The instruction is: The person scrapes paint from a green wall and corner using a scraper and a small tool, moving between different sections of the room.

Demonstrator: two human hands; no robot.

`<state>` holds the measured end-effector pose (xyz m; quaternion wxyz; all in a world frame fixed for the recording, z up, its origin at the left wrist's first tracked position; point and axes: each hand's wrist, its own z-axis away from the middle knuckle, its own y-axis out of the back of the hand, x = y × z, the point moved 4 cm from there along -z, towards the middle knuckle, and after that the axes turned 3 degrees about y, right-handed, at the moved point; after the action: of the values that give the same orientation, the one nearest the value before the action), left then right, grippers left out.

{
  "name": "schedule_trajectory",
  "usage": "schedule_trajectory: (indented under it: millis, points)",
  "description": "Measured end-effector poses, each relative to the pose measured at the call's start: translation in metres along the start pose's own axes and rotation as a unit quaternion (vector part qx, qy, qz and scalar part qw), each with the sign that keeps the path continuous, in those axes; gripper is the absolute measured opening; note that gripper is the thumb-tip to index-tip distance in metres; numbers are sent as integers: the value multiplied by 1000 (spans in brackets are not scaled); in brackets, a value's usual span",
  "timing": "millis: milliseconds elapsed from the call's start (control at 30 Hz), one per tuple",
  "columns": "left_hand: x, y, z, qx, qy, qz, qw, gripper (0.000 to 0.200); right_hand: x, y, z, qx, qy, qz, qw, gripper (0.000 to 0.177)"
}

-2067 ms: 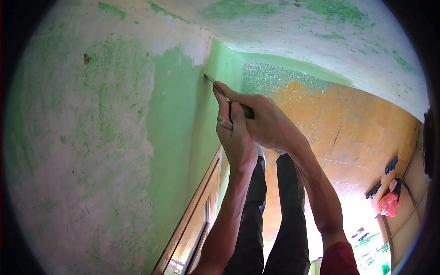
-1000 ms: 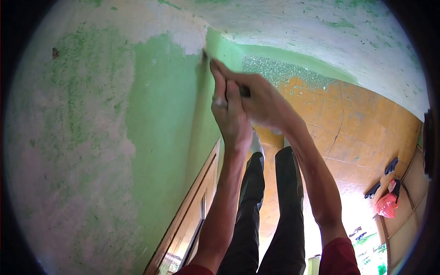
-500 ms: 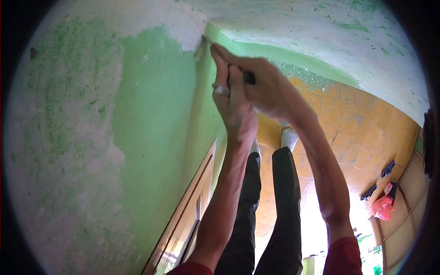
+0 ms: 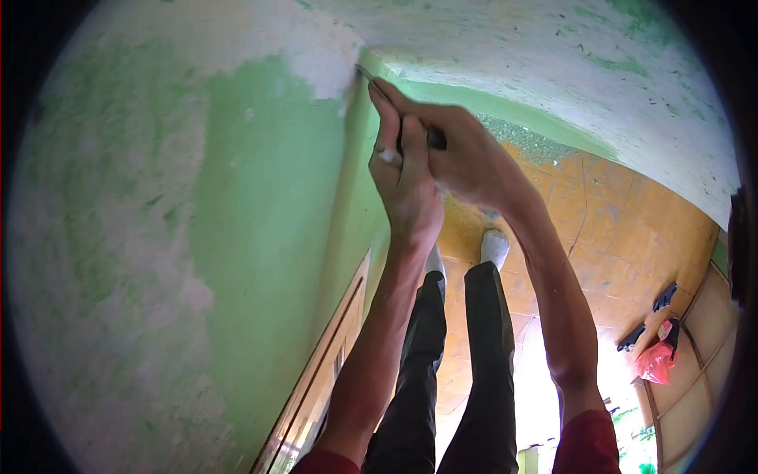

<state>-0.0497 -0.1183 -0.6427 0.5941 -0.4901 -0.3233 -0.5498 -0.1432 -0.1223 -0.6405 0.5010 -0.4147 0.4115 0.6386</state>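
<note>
My right hand [image 4: 467,150] is closed around a scraper, whose dark handle end [image 4: 437,140] shows between my hands. A narrow blade [image 4: 364,73] sticks out past the fingertips and meets the wall corner, where bare whitish plaster borders green paint. Pressed against the right hand from the left, my left hand [image 4: 410,186] is closed too, its fingers pointing up along the tool. A white band [image 4: 387,156] wraps one of its fingers. Most of the scraper is hidden by both hands.
The green wall [image 4: 268,182] at left has patchy, stripped areas. Another scraped whitish wall [image 4: 537,63] curves across the top right. Below lies an orange tiled floor [image 4: 608,237], with a red plastic bag [image 4: 657,363] and dark items at right. A wooden frame [image 4: 316,371] stands at lower left.
Both hands and the scraper have shifted slightly right and down in view, still together at the corner. The whole view has moved a little as well.
</note>
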Motion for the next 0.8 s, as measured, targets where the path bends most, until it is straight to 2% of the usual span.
schedule_trajectory:
  millis: [100,133,233,267,300,400,467,500,567,600,633,700,800]
  points:
    - [0,7,13,2,3,60,998,57,-8,-11,9,-29,-36,6,999,55]
    - [4,7,23,19,6,43,999,55,-9,-18,17,37,57,9,998,55]
    - [11,0,-4,-3,-19,10,1000,54,-7,-15,6,73,78,7,994,54]
    - [10,1,-5,-11,-21,-10,1000,54,3,-6,-5,10,12,-25,1000,60]
    - [8,6,-3,-12,-20,-15,1000,54,-3,0,-5,55,70,-56,994,58]
    - [-1,14,13,-16,11,45,999,58,3,-23,11,55,36,-29,997,59]
    - [-4,19,22,13,-20,20,1000,56,-3,-29,19,98,103,-23,990,57]
    - [-2,13,9,8,-18,23,1000,56,-9,-17,13,102,101,-20,990,57]
    - [1,-5,-20,-45,-2,28,999,55,-12,9,-5,59,33,19,998,57]
    - [2,-3,-16,-20,-23,26,999,55,5,-1,-10,72,67,-23,995,57]
    - [-1,7,-9,-18,-16,41,999,56,-3,-7,-4,49,32,18,998,58]
    - [-2,10,13,4,-13,39,999,52,-1,-23,12,112,113,16,987,59]
    - [-6,14,-1,-16,-4,2,1000,52,11,-20,-1,101,81,-13,992,51]
